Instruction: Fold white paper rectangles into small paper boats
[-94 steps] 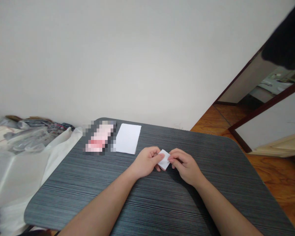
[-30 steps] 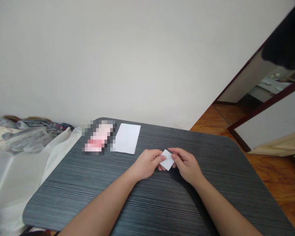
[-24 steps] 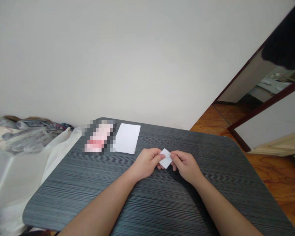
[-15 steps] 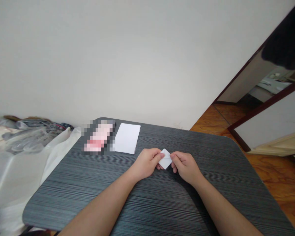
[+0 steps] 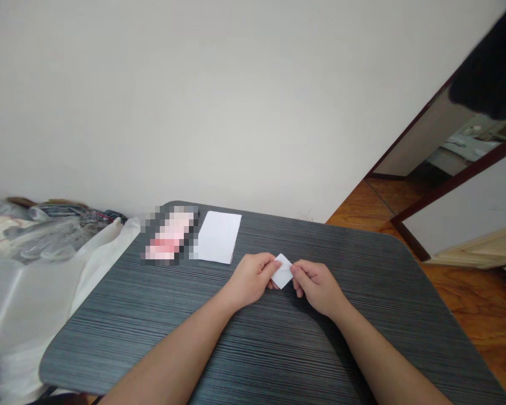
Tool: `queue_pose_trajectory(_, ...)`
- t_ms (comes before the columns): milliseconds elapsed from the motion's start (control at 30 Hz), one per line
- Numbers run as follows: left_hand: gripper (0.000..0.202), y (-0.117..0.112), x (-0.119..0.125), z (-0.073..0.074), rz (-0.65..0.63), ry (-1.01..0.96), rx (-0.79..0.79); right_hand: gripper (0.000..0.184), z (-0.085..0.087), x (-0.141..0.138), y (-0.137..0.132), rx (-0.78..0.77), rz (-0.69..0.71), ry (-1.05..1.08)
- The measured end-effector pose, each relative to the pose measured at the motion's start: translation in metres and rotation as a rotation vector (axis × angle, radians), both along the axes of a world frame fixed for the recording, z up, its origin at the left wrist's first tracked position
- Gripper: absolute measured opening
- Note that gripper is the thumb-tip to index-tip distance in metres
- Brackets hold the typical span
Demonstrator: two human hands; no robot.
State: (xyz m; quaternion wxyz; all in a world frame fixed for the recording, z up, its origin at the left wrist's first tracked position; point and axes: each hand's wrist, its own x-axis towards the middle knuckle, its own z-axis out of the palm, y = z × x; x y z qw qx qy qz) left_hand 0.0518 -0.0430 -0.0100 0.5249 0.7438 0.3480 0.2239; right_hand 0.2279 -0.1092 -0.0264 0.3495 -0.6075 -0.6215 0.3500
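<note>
Two bare hands meet over a dark, striped desk [image 5: 152,323], sharing one small white paper [image 5: 282,277] between them. The paper is right of the left hand [image 5: 249,282] and left of the right hand [image 5: 319,286], so neither hand is clearly nearer: both touch it. The left grip covers more of it, with its thumb laid on top along the left side and its other fingers showing beneath the near left edge. The right grip is smaller, a pinch of thumb and forefinger at the right corner, the other fingers curled under.

The paper is turned like a diamond: one corner points far, toward the wall [image 5: 253,112], one points near, toward the person, and one points right, into the pinch. The left corner is under the thumb. A faint line, perhaps a crease, crosses it from left to right. Its long axis is hard to judge with that corner covered; it seems a little longer from near to far. Whether it rests on the desk or sits just above it, I cannot tell.

Farther off and to the left, white sheets [image 5: 219,237] lie flat on the desk, and left of those is a pinkish, pixelated item [image 5: 172,233].
</note>
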Motion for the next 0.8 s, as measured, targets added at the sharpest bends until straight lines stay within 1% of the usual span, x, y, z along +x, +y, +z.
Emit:
queue_pose_trajectory(200,0.034,-0.0005,0.0000,0.0033,0.015,0.005,0.006,0.037,0.0004,0.0002,-0.0002,-0.013,0.006,0.033)
queue_pose_trajectory(367,0.034,0.0011,-0.0003,0.0018,0.035,0.009,0.013,0.033,0.0004,0.0022,0.0011,-0.003,-0.021,0.000)
queue_pose_trajectory(500,0.034,0.0010,-0.0005,0.0009,0.036,0.021,0.028,0.033,0.0004,0.0027,0.0007,-0.011,-0.003,-0.004)
queue_pose_trajectory(633,0.034,0.0004,-0.0013,0.0013,0.036,0.022,0.029,0.033,-0.0027,0.0030,0.0007,-0.023,-0.003,0.037)
queue_pose_trajectory(800,0.035,0.0005,-0.0017,-0.0007,0.015,0.037,0.035,0.029,-0.0025,0.0032,0.0011,-0.025,0.030,0.047)
